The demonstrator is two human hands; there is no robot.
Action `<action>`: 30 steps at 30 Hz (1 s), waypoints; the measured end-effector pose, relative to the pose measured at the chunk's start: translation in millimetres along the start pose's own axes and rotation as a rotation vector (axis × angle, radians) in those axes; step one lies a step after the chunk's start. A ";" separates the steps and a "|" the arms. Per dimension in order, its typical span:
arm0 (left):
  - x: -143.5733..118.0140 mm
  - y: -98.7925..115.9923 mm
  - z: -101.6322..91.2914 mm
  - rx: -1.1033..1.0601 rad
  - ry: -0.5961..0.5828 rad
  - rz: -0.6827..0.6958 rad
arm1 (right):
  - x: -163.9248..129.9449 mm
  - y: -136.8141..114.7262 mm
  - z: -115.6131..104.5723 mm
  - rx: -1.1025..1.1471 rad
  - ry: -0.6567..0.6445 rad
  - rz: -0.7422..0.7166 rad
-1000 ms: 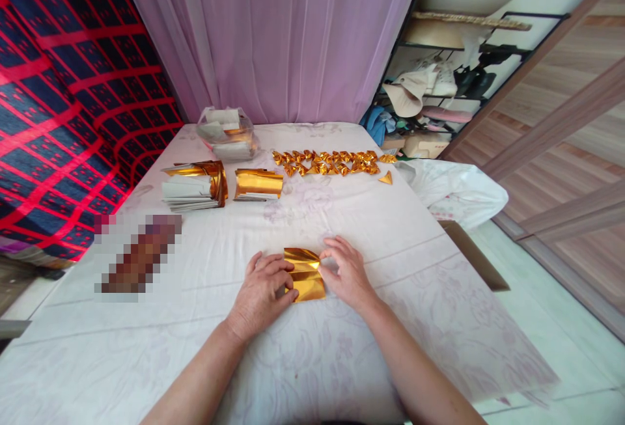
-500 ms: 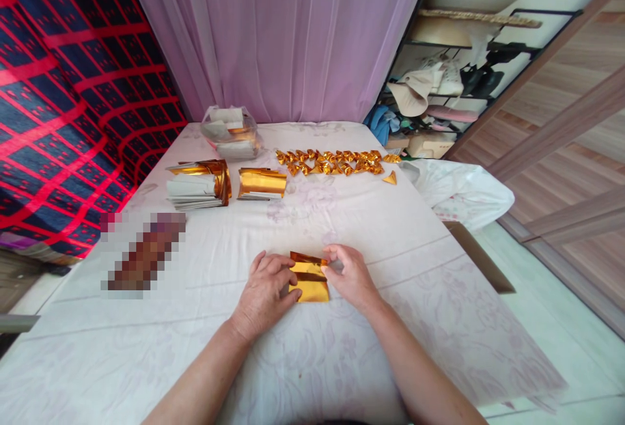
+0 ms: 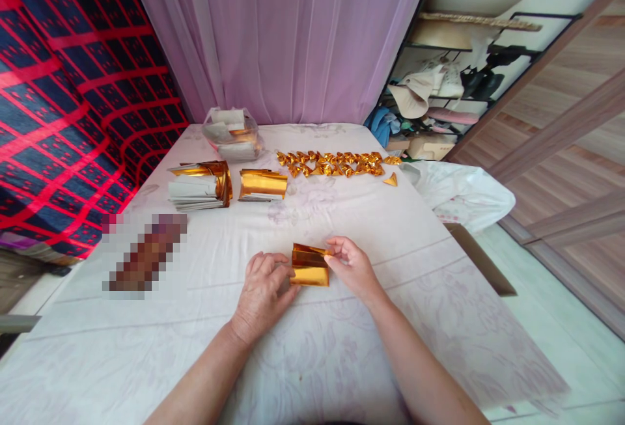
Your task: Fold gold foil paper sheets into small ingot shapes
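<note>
A sheet of gold foil paper (image 3: 312,275), creased into folded bands, lies in front of me on the cloth-covered table (image 3: 312,353). Its far part lifts a little and looks darker. My left hand (image 3: 266,285) grips the left edge, thumb at the near corner and fingers bent over the side. At the far right corner, my right hand (image 3: 350,265) pinches the foil between thumb and fingertips. Farther off stand a stack of gold foil sheets (image 3: 263,184) and a larger stack with pale backs (image 3: 198,192). Small folded gold pieces (image 3: 346,163) sit in rows beyond.
A clear plastic bag (image 3: 232,133) of more paper stands at the far left. One gold triangle (image 3: 391,180) lies apart from the rows. A white plastic bag (image 3: 463,194) rests by the right edge, near a shelf rack (image 3: 449,96). A blurred-out patch (image 3: 146,256) covers something at left.
Both hands have shifted slightly away from me with the foil. The near edge of the foil has moved up, and the sheet looks shorter, its far part more raised.
</note>
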State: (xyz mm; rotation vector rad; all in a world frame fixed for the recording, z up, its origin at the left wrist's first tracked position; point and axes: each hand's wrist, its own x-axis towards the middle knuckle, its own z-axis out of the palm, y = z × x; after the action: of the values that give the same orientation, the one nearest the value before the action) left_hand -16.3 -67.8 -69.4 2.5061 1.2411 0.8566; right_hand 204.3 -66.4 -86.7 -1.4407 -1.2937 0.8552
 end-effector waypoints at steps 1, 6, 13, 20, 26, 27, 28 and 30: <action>-0.1 0.1 -0.6 -0.003 0.008 0.007 | 1.5 -0.7 0.7 0.006 0.016 0.005; -0.2 -0.6 -2.8 -0.009 0.060 0.001 | 5.5 -2.5 4.4 0.095 0.019 0.061; 0.4 2.3 -0.9 -0.012 0.115 -0.007 | -5.0 -17.2 9.7 -0.066 0.137 -0.056; 3.7 16.3 5.3 -0.050 0.146 -0.041 | -14.2 -33.6 27.7 0.021 0.096 -0.144; 3.8 18.5 5.5 -0.088 0.140 -0.059 | -14.8 -33.5 33.1 0.194 -0.039 -0.093; 3.6 18.6 5.4 -0.097 0.136 -0.060 | -15.1 -33.7 32.9 0.195 -0.050 -0.089; 3.3 18.6 5.1 -0.105 0.134 -0.063 | -15.5 -34.0 32.5 0.190 -0.059 -0.089; 2.9 18.8 4.4 -0.122 0.135 -0.075 | -16.4 -35.2 31.7 0.168 -0.068 -0.093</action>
State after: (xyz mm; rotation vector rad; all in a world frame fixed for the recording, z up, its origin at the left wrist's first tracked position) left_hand 0.0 -77.0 -63.7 2.3256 1.2731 1.0637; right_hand 161.3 -77.6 -63.3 -1.2202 -1.2964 0.9347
